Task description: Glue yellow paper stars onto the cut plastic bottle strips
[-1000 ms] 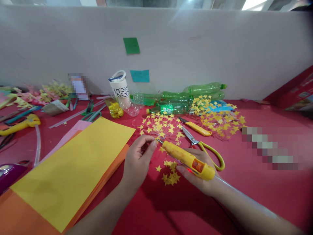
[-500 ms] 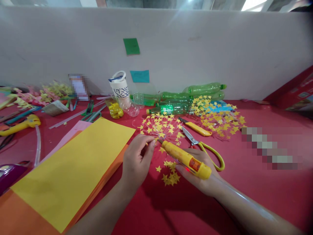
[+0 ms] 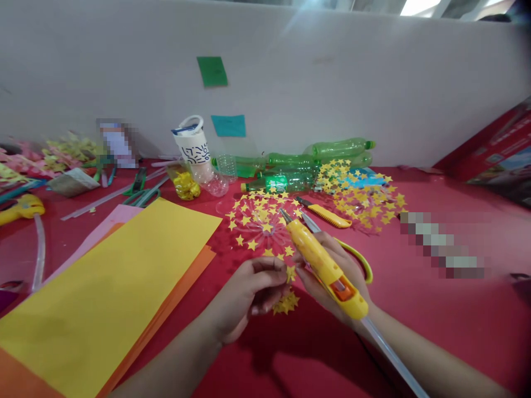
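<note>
My right hand point(image 3: 338, 271) is wrapped round a yellow glue gun point(image 3: 319, 260), whose nozzle points up and left; a clear glue stick trails from its rear. The thumb and fingers of my left hand point(image 3: 253, 293) are pinched at the edge of a small yellow star point(image 3: 290, 273), close to the right fingertips. Just beyond, a clear plastic piece with spreading strips point(image 3: 269, 235) carries many yellow stars. A small pile of loose stars point(image 3: 286, 303) lies on the red table between my hands. Scissors with yellow handles point(image 3: 360, 260) lie partly hidden behind my right hand.
Yellow paper point(image 3: 120, 282) lies over orange and pink sheets at left. Green bottles point(image 3: 290, 179), a white cup point(image 3: 193, 146) and a second star-covered piece point(image 3: 365, 199) stand behind. A yellow cutter point(image 3: 329, 215) lies right of centre. Another glue gun point(image 3: 22, 209) is far left.
My left hand has moved down and nearer, away from the star-covered piece, and pinches a star. The glue gun has tilted more upright in my right hand. The view has shifted slightly right.
</note>
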The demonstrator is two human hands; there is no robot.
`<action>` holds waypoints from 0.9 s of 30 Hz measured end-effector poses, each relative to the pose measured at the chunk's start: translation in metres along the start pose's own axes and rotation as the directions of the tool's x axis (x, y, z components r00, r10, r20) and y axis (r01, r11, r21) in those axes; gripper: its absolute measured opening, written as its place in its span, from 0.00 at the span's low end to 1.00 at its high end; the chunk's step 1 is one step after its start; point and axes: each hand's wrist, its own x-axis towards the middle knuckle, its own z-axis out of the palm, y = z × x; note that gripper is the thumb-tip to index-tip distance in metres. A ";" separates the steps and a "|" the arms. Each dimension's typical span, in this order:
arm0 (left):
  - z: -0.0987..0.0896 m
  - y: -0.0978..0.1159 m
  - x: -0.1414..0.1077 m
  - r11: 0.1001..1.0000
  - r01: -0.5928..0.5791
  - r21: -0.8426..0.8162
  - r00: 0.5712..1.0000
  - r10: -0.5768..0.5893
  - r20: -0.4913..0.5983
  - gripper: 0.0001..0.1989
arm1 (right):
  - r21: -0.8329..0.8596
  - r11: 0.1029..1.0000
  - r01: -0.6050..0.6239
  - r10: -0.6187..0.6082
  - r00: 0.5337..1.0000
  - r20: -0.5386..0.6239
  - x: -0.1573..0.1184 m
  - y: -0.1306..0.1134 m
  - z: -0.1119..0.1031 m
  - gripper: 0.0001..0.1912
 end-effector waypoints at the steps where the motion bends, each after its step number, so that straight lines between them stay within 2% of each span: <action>1: 0.000 -0.001 0.000 1.000 0.008 -0.014 1.000 -0.008 0.008 0.05 | 0.010 1.000 0.001 -0.001 1.000 0.015 0.001 -0.002 -0.001 0.07; 6: -0.001 -0.001 0.001 1.000 0.011 -0.001 0.999 -0.011 0.034 0.07 | 0.021 0.999 0.032 -0.033 0.999 0.031 0.002 -0.005 -0.002 0.07; 8: -0.001 0.000 0.001 0.998 -0.022 0.057 1.000 0.021 0.002 0.08 | 0.004 1.000 0.021 -0.021 1.000 0.014 0.001 -0.003 -0.003 0.07; 11: -0.001 0.002 0.000 0.955 -0.152 0.255 0.975 0.187 -0.117 0.06 | 0.000 0.999 -0.048 0.048 0.998 -0.047 -0.001 0.005 -0.003 0.07; 13: 0.000 0.002 -0.001 0.910 -0.192 0.367 0.950 0.266 -0.162 0.10 | 0.038 0.997 -0.073 0.076 0.994 -0.074 -0.001 0.011 -0.003 0.06; 15: 0.002 0.001 0.000 0.901 -0.158 0.405 0.956 0.242 -0.165 0.19 | 0.081 0.994 -0.068 0.075 0.993 -0.095 0.001 0.016 -0.004 0.05; 17: 0.003 0.000 0.003 0.909 -0.113 0.402 0.970 0.188 -0.152 0.24 | 0.084 0.995 -0.063 0.069 0.995 -0.077 0.004 0.019 -0.006 0.05; 21: 0.005 -0.003 0.008 0.933 -0.095 0.348 0.983 0.144 -0.118 0.22 | 0.055 0.996 -0.076 0.071 0.994 0.088 0.009 0.019 -0.010 0.06; 27: 0.004 -0.004 0.008 0.948 -0.102 0.303 0.986 0.135 -0.093 0.18 | 0.036 0.993 -0.112 0.105 0.982 0.158 0.008 0.024 -0.004 0.06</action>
